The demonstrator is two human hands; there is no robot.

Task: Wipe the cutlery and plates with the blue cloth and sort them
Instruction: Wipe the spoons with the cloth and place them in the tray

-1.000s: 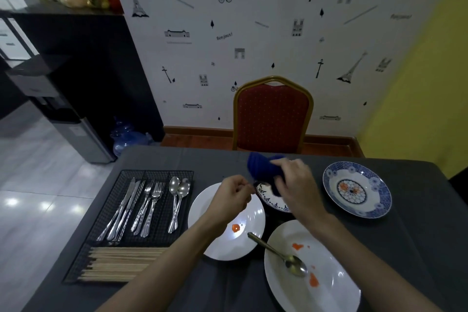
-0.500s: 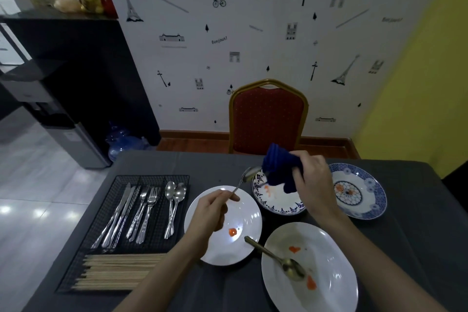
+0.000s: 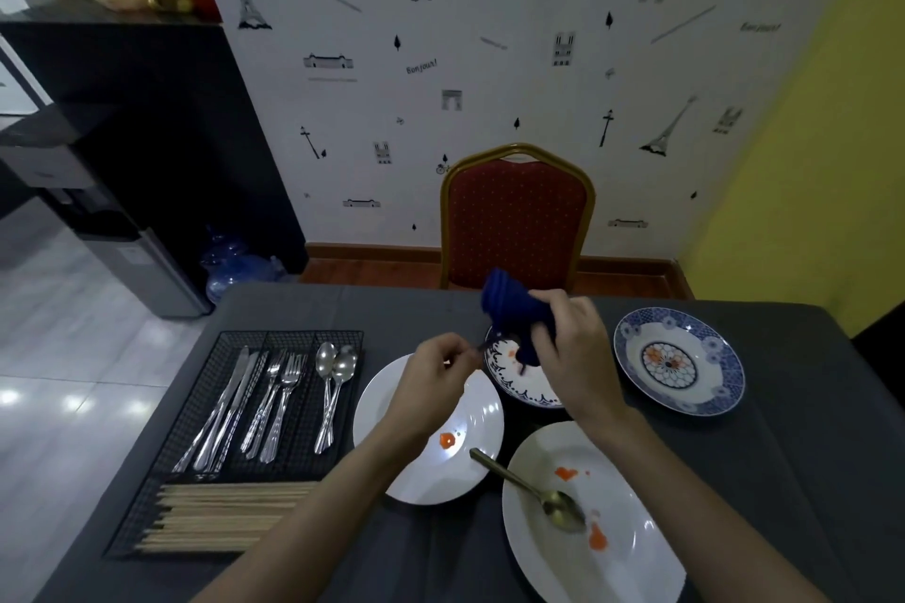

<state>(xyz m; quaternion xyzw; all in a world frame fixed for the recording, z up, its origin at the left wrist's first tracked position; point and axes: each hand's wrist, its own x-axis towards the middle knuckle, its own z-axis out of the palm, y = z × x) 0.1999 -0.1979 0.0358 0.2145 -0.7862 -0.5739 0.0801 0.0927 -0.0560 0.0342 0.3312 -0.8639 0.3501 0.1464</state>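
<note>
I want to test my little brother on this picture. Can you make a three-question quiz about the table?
1. True or false: the right hand holds the blue cloth.
2. How many spoons lie in the black tray?
3. Where does the gold spoon lie? A) in the tray B) on the nearest white plate C) on the chair

Key: 1 true; 2 two; 3 B
</note>
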